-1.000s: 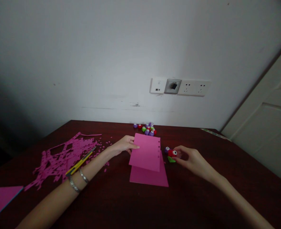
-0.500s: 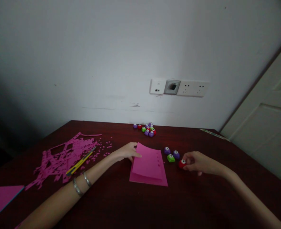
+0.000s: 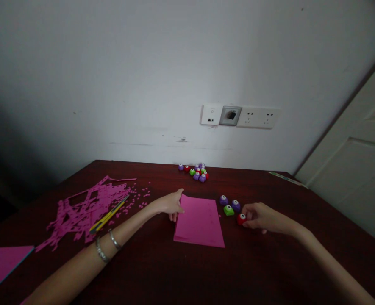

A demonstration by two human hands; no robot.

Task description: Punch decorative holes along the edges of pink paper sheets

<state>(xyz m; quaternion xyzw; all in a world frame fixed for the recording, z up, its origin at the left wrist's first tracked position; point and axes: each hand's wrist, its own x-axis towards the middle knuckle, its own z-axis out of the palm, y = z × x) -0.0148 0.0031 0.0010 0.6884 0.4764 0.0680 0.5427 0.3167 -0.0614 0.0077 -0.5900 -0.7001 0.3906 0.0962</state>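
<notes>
Sheets of pink paper [image 3: 200,222] lie stacked in the middle of the dark table, faint small marks along the right side of the top one. At their left edge, my left hand [image 3: 170,204] pinches the paper near its upper left corner. To the right of the stack, my right hand [image 3: 257,217] has its thumb and fingers closed around a red craft punch [image 3: 241,219], which appears to rest on the table. Beside it stand a green craft punch [image 3: 228,210] and two purple craft punches [image 3: 236,205], each with a white round button.
Several more craft punches [image 3: 197,172] cluster near the wall. On the left lie a heap of pink paper scraps [image 3: 88,207], punched-out bits [image 3: 136,197] and a yellow utility knife [image 3: 109,214]. More pink paper [image 3: 4,264] is at the lower left. Sockets [image 3: 257,117] are on the wall.
The top pink sheet, raised and askew before, now lies flat and nearly lined up with the paper below. My right hand has barely moved and keeps hold of the red craft punch.
</notes>
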